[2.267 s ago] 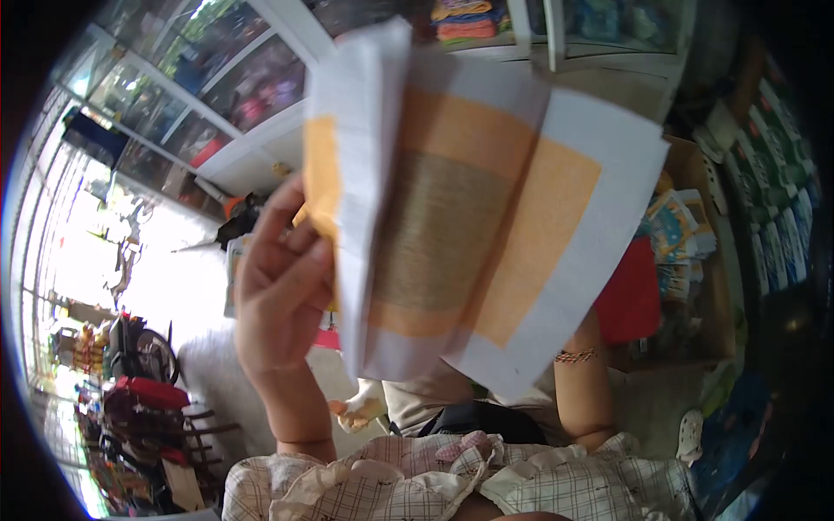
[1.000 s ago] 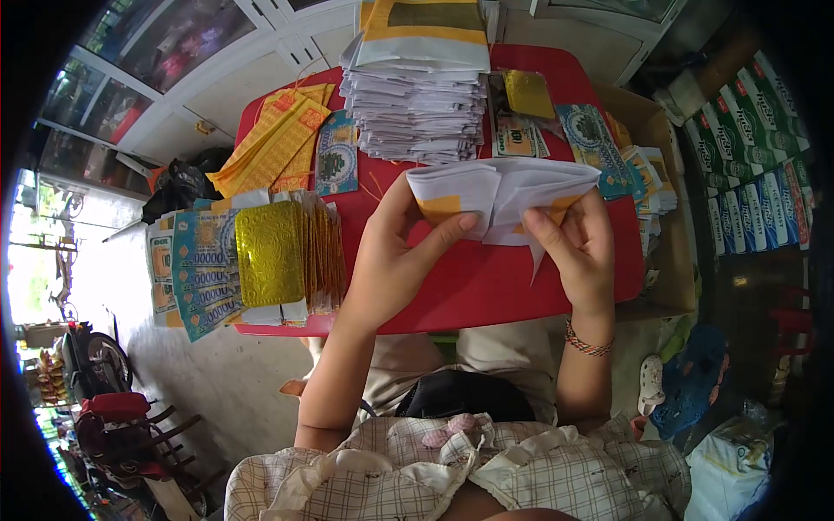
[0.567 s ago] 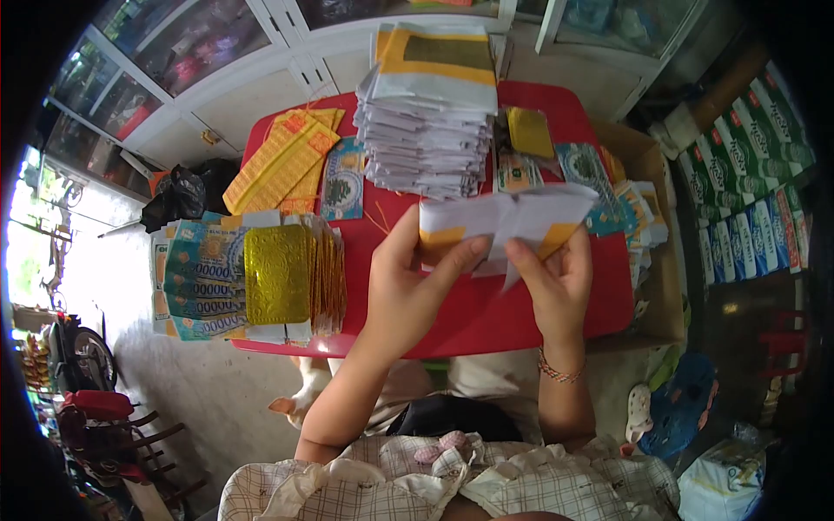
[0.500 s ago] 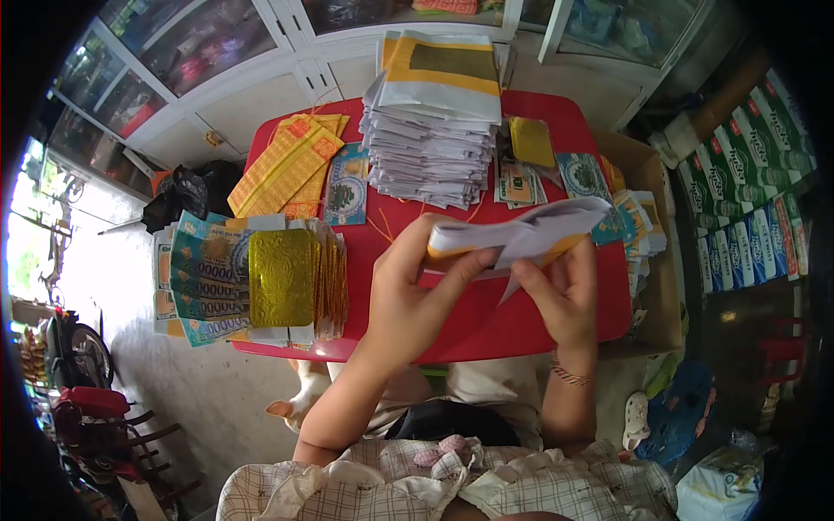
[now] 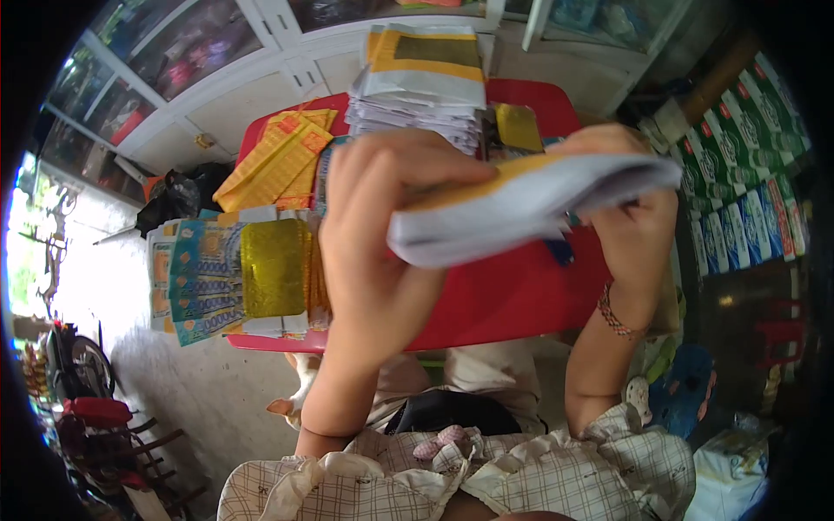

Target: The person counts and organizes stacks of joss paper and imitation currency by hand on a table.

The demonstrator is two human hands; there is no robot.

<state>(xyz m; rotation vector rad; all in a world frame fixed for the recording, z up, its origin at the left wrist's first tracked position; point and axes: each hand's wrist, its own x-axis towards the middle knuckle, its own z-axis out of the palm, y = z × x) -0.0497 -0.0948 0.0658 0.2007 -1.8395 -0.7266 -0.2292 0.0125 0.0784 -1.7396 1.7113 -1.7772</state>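
My left hand is closed on the left end of a folded paper bundle, white with a yellow band. At its other end, my right hand grips the same bundle; some of those fingers are hidden behind the paper. The bundle is raised above the red table, slightly blurred. Behind it rises a tall stack of similar folded papers. Left of my left hand lie fanned blue printed notes and a pile topped by a gold embossed sheet.
Yellow printed paper strips lie at the table's back left. A gold packet is at the back right. White glass-door cabinets stand behind, and green cartons line the right. A white-and-tan animal is beneath the table's front edge.
Both hands have lifted the paper bundle closer to the camera and moved apart along it. My right hand has shifted right, and the bundle's folded edge now faces me.
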